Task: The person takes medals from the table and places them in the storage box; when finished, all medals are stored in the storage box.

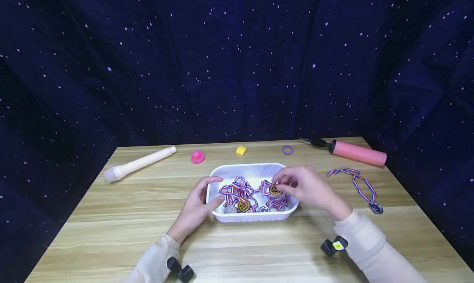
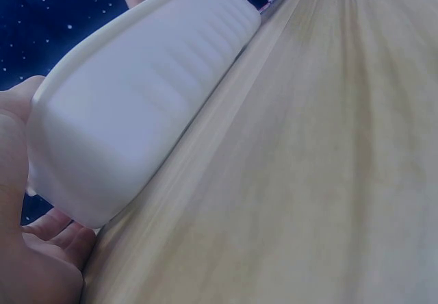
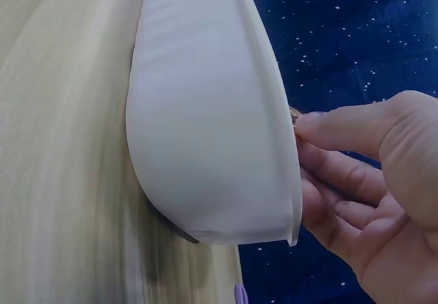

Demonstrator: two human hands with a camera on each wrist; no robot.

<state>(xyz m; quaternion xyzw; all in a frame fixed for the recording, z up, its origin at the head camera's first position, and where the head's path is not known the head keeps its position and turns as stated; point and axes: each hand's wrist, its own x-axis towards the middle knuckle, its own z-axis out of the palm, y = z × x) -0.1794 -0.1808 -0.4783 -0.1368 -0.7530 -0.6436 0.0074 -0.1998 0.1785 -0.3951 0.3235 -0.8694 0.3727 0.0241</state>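
Observation:
A white plastic tub [image 1: 252, 218] holds several medals on red, white and blue ribbons [image 1: 237, 190], among them a gold medal [image 1: 243, 205] and silver ones. My left hand [image 1: 197, 207] grips the tub's left end, thumb over the rim; in the left wrist view its fingers [image 2: 58, 232] lie against the outer wall. Over the tub's right part, my right hand [image 1: 305, 188] pinches a bronze-gold medal [image 1: 275, 190] between thumb and fingers. From the right wrist view, only the edge of that medal [image 3: 294, 114] shows at the thumb tip, and the tub wall hides the rest.
A silver medal [image 1: 375, 208] with its ribbon lies on the table right of the tub. Along the back are a white toy microphone [image 1: 142, 163], a pink rubber duck [image 1: 198, 156], a yellow block [image 1: 241, 150], a purple ring [image 1: 287, 150] and a pink balloon pump [image 1: 359, 153].

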